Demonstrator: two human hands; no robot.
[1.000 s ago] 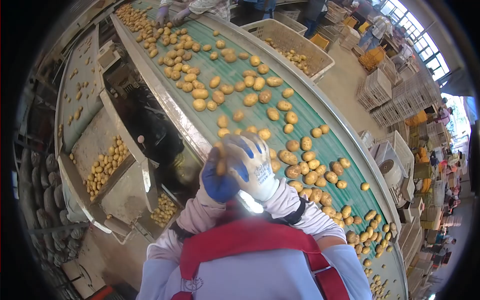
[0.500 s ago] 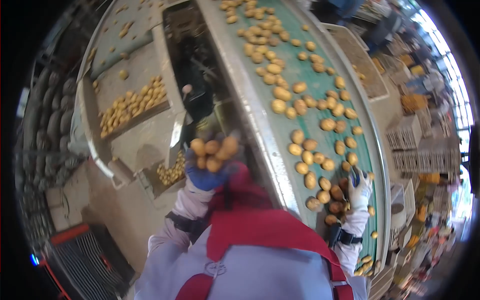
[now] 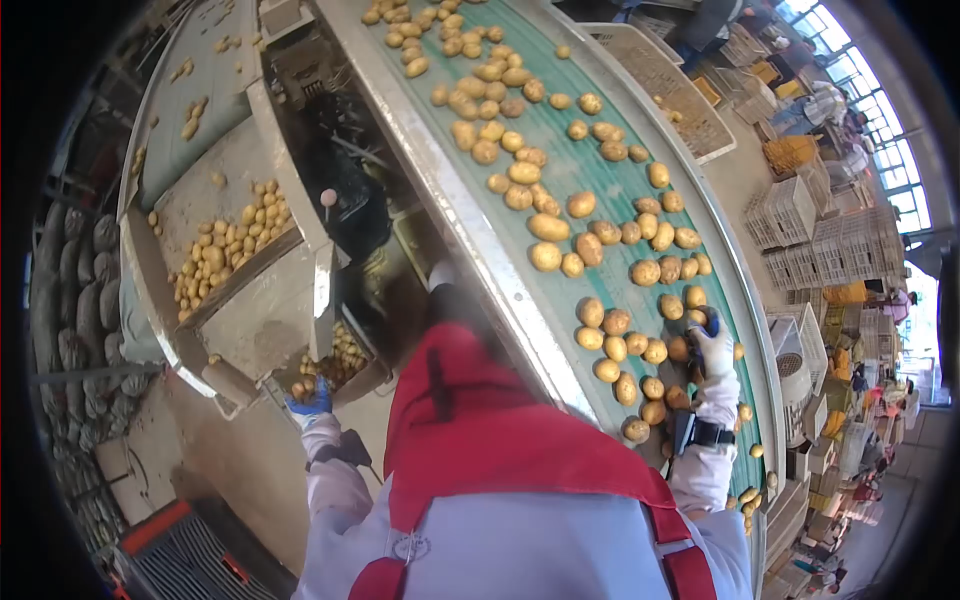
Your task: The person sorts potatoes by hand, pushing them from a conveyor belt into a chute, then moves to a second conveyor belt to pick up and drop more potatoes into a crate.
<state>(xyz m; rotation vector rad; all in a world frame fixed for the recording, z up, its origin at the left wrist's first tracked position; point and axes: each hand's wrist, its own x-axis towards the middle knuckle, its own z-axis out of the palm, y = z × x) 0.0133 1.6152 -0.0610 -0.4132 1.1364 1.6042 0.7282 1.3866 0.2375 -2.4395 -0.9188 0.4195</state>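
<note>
Daylight enters through windows (image 3: 868, 100) at upper right, washed out in places. Mild glare marks the metal rail (image 3: 487, 255); the adjoining recess (image 3: 335, 135) lies dark. Fisheye distortion curves the outer scene; corners black, far background soft.

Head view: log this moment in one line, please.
left hand: at edge of bin, near potatoes | right hand: at belt, among potatoes | both grips: unclear

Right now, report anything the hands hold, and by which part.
Cannot be told: the left hand is near potatoes, the right hand among potatoes on the belt.
</note>
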